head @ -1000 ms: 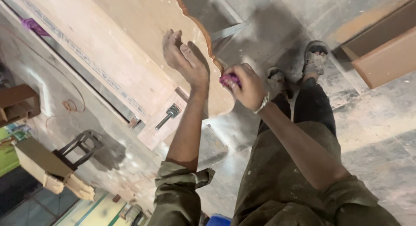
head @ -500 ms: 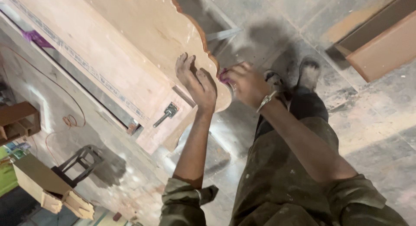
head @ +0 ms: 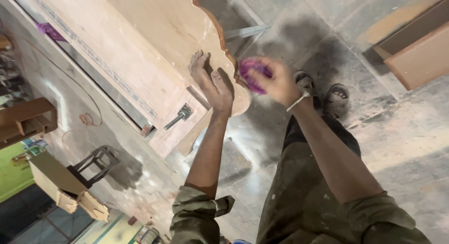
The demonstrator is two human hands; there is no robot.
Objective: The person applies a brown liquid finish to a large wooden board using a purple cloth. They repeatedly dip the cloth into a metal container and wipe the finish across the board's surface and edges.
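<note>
- Pressing flat against the pale wooden panel with a scalloped, dark-stained edge (head: 154, 52), the left hand (head: 213, 82) is lying with its fingers stretched out and slightly spread, holding nothing, only bearing on the board near the curved rim.
- The right hand (head: 273, 80) is curling its fingers around a crumpled purple piece of abrasive sheet (head: 252, 74), pinching it tight, and is holding it right at the scalloped edge, just beside the left hand's thumb side.
- A thin metal bangle (head: 299, 101) is sitting on the right wrist.
- The panel is lying tilted across the upper left of the view, with a long straight strip bearing printed markings (head: 93, 57) running along it.
- A dark metal bolt-like fitting (head: 180, 116) is resting on a lower wooden piece, near the left forearm but apart from it.
- The person's two sandalled feet (head: 322, 92) are standing on the dusty grey concrete floor (head: 402, 145) just beyond the right hand.
- Flat brown boards (head: 416, 52) are lying on the floor at the upper right, well apart from the hands.
- A small black metal frame (head: 93, 164) and a pale wooden block assembly (head: 61, 185) are sitting at the lower left.
</note>
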